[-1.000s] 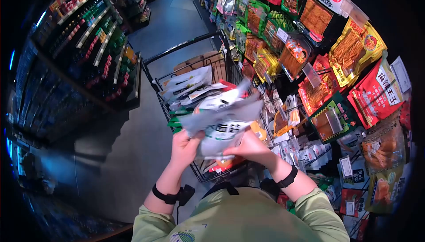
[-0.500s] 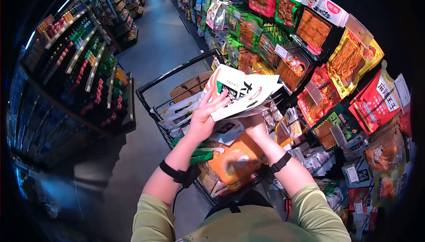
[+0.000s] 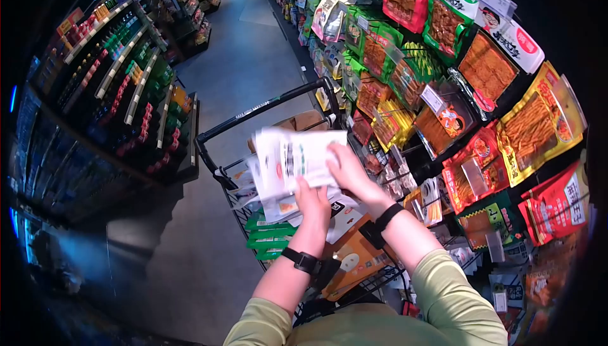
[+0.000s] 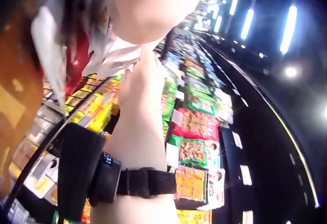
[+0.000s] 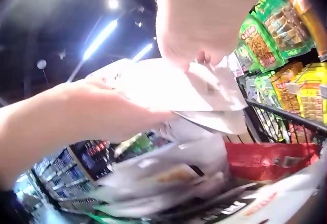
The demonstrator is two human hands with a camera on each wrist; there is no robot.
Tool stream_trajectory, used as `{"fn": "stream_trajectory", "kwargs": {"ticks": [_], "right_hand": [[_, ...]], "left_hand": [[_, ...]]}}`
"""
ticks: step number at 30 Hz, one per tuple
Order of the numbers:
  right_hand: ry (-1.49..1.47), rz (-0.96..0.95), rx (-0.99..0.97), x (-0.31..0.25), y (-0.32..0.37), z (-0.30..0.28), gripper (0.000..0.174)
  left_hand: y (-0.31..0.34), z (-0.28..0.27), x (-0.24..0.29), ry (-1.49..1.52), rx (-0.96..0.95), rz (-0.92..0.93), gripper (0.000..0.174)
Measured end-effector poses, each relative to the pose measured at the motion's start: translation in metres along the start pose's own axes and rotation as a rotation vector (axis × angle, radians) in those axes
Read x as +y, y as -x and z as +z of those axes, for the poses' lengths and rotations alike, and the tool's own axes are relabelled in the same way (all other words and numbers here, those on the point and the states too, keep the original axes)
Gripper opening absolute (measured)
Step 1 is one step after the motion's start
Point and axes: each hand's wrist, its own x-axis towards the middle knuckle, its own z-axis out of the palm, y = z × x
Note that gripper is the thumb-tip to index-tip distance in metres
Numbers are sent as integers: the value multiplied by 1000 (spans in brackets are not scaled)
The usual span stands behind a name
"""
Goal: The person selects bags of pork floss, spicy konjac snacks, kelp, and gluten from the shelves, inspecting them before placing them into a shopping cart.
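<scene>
Over the cart, both hands hold a small stack of white snack packets [image 3: 310,156], blurred, with dark and green print on the top one. At the lower edge my left hand [image 3: 313,201] grips them, part of it under the stack in the right wrist view. My right hand [image 3: 348,170] holds the right edge, fingers on the top packet; in the right wrist view that hand [image 5: 209,19] is above the packets [image 5: 148,86]. Below, the black wire shopping cart [image 3: 278,100] carries green packets [image 3: 269,238] and an orange pack [image 3: 358,263].
On the right stands a rack of hanging snack bags [image 3: 487,67], close beside the cart. Shelves of bottles [image 3: 136,86] line the left side. Grey aisle floor [image 3: 228,35] runs ahead. A red packet [image 5: 271,155] lies in the cart.
The hands have turned the white packets and moved them slightly left and down over the cart. The left hand went from lying spread on the packet's face to gripping its lower edge.
</scene>
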Motion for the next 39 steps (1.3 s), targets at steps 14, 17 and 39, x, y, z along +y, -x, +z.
{"fn": "stream_trajectory", "kwargs": {"ticks": [14,17,39], "right_hand": [[192,192,-166,35,42,46,59],[103,121,-258,24,66,26,63],[132,685,-279,17,277,-35,77]], "left_hand": [[-45,-21,22,-487,144,-327,37],[-46,-28,29,-443,40,-392,44],[90,-282,149,-1521,-189,-53,33]]}}
